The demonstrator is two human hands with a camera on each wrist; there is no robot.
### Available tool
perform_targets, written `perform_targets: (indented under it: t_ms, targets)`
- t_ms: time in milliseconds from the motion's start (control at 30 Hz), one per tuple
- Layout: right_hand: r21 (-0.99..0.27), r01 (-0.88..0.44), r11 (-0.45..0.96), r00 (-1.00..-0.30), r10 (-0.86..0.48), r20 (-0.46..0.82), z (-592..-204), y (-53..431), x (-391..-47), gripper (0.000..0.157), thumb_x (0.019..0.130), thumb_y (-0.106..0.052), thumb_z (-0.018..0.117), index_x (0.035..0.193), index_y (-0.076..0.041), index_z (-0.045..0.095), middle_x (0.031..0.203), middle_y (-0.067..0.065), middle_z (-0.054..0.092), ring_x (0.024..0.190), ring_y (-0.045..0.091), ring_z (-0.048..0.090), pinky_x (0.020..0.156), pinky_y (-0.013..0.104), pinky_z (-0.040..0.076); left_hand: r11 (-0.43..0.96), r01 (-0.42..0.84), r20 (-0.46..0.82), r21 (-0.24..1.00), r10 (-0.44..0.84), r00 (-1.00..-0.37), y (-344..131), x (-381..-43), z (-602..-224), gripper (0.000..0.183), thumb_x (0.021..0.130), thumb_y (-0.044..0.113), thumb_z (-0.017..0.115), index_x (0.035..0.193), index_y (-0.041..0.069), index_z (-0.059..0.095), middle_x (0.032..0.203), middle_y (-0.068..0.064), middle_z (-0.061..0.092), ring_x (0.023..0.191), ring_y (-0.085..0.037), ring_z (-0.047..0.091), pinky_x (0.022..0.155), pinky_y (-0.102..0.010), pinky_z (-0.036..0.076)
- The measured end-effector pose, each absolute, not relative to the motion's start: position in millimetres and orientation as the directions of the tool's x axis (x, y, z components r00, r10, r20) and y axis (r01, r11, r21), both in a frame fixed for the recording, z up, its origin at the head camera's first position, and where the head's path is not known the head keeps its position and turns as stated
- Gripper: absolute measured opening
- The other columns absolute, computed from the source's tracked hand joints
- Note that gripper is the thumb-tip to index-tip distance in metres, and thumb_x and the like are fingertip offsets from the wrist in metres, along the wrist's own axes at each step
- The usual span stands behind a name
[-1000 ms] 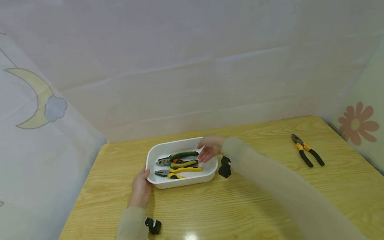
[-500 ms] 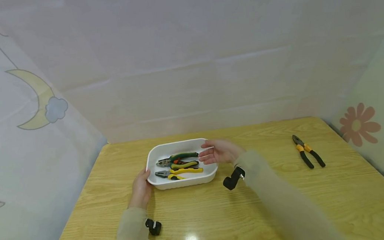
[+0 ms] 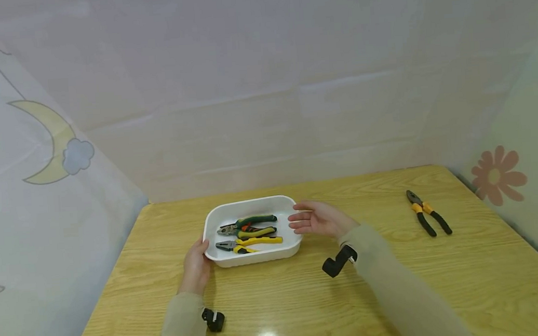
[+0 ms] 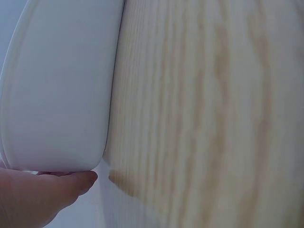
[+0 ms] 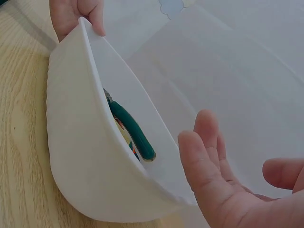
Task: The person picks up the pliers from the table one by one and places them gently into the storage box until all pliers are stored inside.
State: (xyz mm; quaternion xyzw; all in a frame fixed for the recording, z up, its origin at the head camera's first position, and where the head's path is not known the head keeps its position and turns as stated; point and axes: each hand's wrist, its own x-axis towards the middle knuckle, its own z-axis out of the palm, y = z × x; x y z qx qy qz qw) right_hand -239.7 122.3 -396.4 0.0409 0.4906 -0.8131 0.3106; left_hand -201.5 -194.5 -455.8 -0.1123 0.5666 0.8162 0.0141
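Observation:
A white plastic tray stands on the wooden table with several pliers inside. Green-handled pliers lie toward the back, overlapping a pair with orange-red on its handles. Yellow-and-black pliers rest along the front. At the tray's left end, my left hand grips the wall, thumb over the rim and fingers outside. My right hand holds nothing; its extended fingers are right at the right rim, thumb spread apart in the right wrist view. Only the green handle shows well there, the other pliers being mostly hidden by the wall.
Another pair of pliers with orange-and-black handles lies on the wooden table at the right. A pale cloth backdrop rises behind the table and along both sides. Each wrist carries a small black camera.
My right hand has drawn back to the right, from over the inside of the tray to its right rim. The left hand keeps its hold, and the pliers lie as before.

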Motion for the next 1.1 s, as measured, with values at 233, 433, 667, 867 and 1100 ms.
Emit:
perform_targets:
  t_ms: [233,433,667,867,1100]
  targets:
    - [-0.777,0.536,-0.330,-0.808,-0.467,-0.359,-399,138,-235,0.026,0.108,-0.019,0.026,0.121,0.000,0.039,0.094,0.015,0.064,0.082,0.024,0.067,0.078,0.037,0.058,-0.368,-0.151,-0.210,0.917,-0.124,-0.970,-196,-200,-456,0.050,0.105,0.005,0.024,0.147,-0.016,0.008,0.155,-0.031,0.009,0.144,-0.035,0.009,0.119,-0.037,0.012]
    - [-0.804,0.508,-0.309,-0.822,-0.454,-0.345,-398,151,-231,0.027,0.108,-0.020,0.027,0.121,-0.001,0.040,0.096,0.013,0.063,0.085,0.024,0.067,0.090,0.042,0.054,-0.373,-0.160,-0.218,0.914,-0.117,-0.969,-194,-199,-454,0.050,0.105,0.004,0.025,0.147,-0.017,0.007,0.155,-0.032,0.011,0.144,-0.036,0.011,0.119,-0.039,0.014]
    - [-0.812,0.493,-0.312,-0.825,-0.464,-0.322,-401,167,-225,0.028,0.108,-0.020,0.027,0.122,0.000,0.041,0.099,0.014,0.064,0.088,0.025,0.067,0.090,0.041,0.055,-0.378,-0.176,-0.236,0.909,-0.117,-0.965,-193,-199,-450,0.051,0.105,0.005,0.024,0.148,-0.015,0.006,0.156,-0.030,0.008,0.144,-0.035,0.009,0.119,-0.039,0.012]
    - [-0.811,0.489,-0.321,-0.833,-0.446,-0.326,-402,181,-220,0.030,0.108,-0.024,0.026,0.122,0.000,0.039,0.097,0.012,0.065,0.087,0.024,0.067,0.088,0.039,0.055,-0.364,-0.175,-0.229,0.915,-0.110,-0.967,-193,-199,-449,0.050,0.105,0.005,0.024,0.148,-0.015,0.007,0.155,-0.031,0.009,0.144,-0.036,0.009,0.119,-0.040,0.012]
    - [-0.818,0.486,-0.309,-0.836,-0.439,-0.330,-402,187,-215,0.035,0.109,-0.025,0.024,0.127,0.002,0.034,0.096,0.011,0.065,0.085,0.023,0.067,0.086,0.038,0.056,-0.355,-0.180,-0.235,0.917,-0.116,-0.965,-194,-198,-450,0.051,0.105,0.007,0.024,0.148,-0.014,0.006,0.156,-0.029,0.007,0.144,-0.035,0.009,0.119,-0.040,0.012]
